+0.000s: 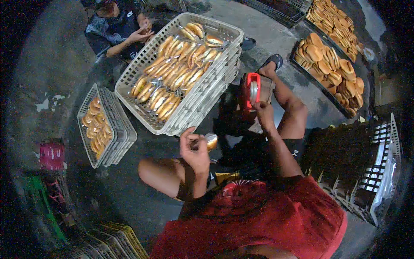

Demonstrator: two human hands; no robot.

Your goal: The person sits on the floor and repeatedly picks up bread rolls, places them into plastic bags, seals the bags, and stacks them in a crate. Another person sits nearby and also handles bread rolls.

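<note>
My left hand (195, 149) is curled in front of the large crate's near corner. A bun in a clear bag (212, 142) shows at its fingertips, partly covered by the hand, which appears to grip it. My right hand (265, 113) has its fingers bent together at the near end of a red tape dispenser (253, 89). Whether they pinch tape is too small to see. The dispenser sits on a box-like stand between my legs. Ahead, a pale plastic crate (152, 124) on top of a stack holds rows of filled buns in clear bags (178, 64).
At left, a smaller crate stack (124, 139) holds bagged buns. Dark trays of unwrapped buns (330, 68) lie at upper right. A crate (381, 168) stands by my right side, more crates (113, 241) at lower left. Another person (116, 32) sits beyond the large crate, hands together.
</note>
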